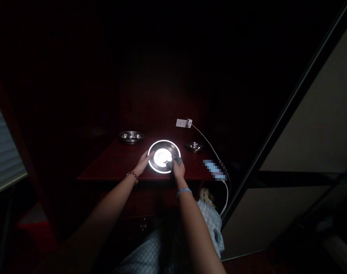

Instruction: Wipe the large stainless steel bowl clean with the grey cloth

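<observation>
A shiny round steel plate point(175, 146) with a raised rim is over the front part of the dark red shelf point(105, 167). Its middle glares white with reflected light. At the plate's left rim, my left hand point(142, 163) grips the edge, thumb over the top. My right hand point(179, 169) is closed around a dark grey cloth point(177, 161) and presses it against the plate's lower right part. The cloth's full shape is partly hidden by my fingers and shadow.
Stacked steel bowls or plates point(131, 137) sit at the back left, a small steel bowl point(194, 147) at the right. A white cable point(209, 141) runs from the wall socket point(181, 123) past a blurred phone-like object point(215, 170). A drawer knob point(143, 223) is below.
</observation>
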A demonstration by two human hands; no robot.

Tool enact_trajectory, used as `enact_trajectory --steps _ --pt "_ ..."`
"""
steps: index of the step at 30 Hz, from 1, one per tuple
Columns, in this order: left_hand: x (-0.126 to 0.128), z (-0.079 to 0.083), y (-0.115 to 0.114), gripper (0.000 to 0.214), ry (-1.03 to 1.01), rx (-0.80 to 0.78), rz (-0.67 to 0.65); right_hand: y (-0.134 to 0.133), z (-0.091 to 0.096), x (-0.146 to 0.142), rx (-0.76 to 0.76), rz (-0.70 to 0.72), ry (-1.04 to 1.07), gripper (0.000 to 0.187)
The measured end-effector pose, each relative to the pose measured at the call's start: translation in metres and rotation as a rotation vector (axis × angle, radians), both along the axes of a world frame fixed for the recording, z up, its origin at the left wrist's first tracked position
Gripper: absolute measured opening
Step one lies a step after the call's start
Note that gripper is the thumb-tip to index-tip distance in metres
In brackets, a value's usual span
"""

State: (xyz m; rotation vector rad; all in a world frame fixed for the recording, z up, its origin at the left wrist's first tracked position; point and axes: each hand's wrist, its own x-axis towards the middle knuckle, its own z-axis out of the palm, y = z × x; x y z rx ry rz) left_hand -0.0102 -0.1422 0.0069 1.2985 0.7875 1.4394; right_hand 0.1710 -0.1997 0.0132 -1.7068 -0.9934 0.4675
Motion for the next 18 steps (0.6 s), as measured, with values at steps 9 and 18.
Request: enact_trajectory --steps 9,18 --pt "-0.0011 0.0002 -0.0014 0.059 0.010 -0.037 -0.002 0.0013 -0.0017 -0.0003 0.030 -0.013 0.029 0.035" --pt "-0.0003 0.0019 -0.0024 0.063 -0.002 -0.055 0.044 0.0000 0.0010 -0.0001 0.005 0.002 0.033 0.039"
